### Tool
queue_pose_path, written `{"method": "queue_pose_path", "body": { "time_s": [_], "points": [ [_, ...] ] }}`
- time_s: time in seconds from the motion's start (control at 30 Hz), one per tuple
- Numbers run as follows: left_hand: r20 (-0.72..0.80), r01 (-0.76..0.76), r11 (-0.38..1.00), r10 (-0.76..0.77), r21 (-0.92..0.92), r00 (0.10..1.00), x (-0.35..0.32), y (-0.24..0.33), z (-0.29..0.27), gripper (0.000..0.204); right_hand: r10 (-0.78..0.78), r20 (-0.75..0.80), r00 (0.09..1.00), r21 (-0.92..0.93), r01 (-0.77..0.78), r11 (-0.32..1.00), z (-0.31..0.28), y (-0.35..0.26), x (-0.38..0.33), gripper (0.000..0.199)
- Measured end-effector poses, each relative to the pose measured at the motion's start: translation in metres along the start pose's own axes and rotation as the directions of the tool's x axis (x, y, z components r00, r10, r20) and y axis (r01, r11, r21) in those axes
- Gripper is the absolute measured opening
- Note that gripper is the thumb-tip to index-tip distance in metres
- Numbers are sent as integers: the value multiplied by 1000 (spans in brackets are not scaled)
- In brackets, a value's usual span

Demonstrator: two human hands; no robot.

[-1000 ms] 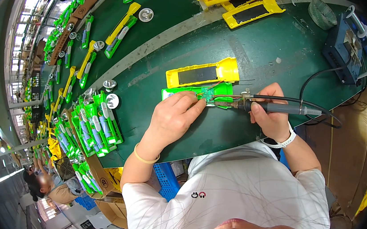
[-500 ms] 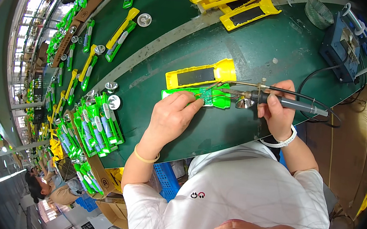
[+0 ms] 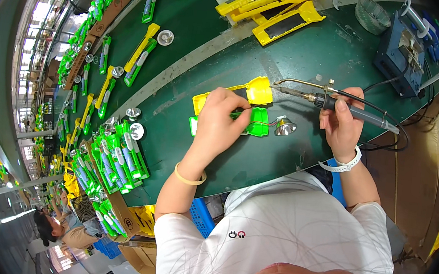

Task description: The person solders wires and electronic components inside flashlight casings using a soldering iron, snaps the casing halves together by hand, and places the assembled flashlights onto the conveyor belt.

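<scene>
My right hand [image 3: 343, 118] grips the grey handle of a soldering iron [image 3: 358, 113]. A curved metal feed tube [image 3: 302, 83] runs along it, and its tip is raised above the table, apart from the casings. My left hand [image 3: 220, 120] is closed in a pinch over a green flashlight casing [image 3: 258, 121], hiding its middle and the circuit board. A thin wire runs from the pinched fingertips toward a small shiny reflector [image 3: 285, 126] right of the casing. Behind lies a yellow casing half [image 3: 259, 90] with a dark panel, partly covered by my left hand.
Green flashlight bodies [image 3: 121, 156] are heaped at the left, near loose reflectors [image 3: 136, 131]. Yellow casing halves [image 3: 287, 24] are stacked at the back. A blue soldering station [image 3: 399, 59] with a solder spool and a green bowl [image 3: 372, 16] stand at the far right. A co-worker [image 3: 70, 231] sits at the lower left.
The soldering iron has moved right and up, away from the circuit board. My left hand has shifted right over the green casing, covering the board that was visible before.
</scene>
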State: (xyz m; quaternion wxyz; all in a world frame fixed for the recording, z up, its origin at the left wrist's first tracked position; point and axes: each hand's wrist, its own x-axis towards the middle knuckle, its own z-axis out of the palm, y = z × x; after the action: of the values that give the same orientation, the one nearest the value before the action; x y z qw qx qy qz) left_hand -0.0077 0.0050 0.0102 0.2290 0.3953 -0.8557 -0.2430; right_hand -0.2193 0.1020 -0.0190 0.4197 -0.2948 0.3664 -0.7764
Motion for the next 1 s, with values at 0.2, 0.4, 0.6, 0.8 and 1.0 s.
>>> {"method": "queue_pose_path", "body": {
  "time_s": [0.2, 0.4, 0.6, 0.8, 1.0],
  "points": [
    [17, 243, 684, -319, -687, 948, -11, -11, 4, 18, 20, -23, 1000, -39, -21, 999, -4, -9, 13, 19],
    [-91, -60, 998, 61, 18, 994, -9, -7, 18, 10, 30, -6, 1000, -62, -30, 998, -1, -5, 16, 18],
    [-172, 13, 999, -7, 32, 985, -6, -11, 14, 5, 82, -13, 997, -72, -83, 994, -6, 0, 13, 18],
    [45, 1, 998, 2, -58, 999, -14, -13, -2, 8, 136, 100, 986, -92, -127, 988, -7, -1, 7, 22],
    [13, -84, 996, 83, 37, 996, -16, -14, 0, 8, 223, 238, 945, -187, -181, 965, -2, 8, 1, 22]
  ]
}}
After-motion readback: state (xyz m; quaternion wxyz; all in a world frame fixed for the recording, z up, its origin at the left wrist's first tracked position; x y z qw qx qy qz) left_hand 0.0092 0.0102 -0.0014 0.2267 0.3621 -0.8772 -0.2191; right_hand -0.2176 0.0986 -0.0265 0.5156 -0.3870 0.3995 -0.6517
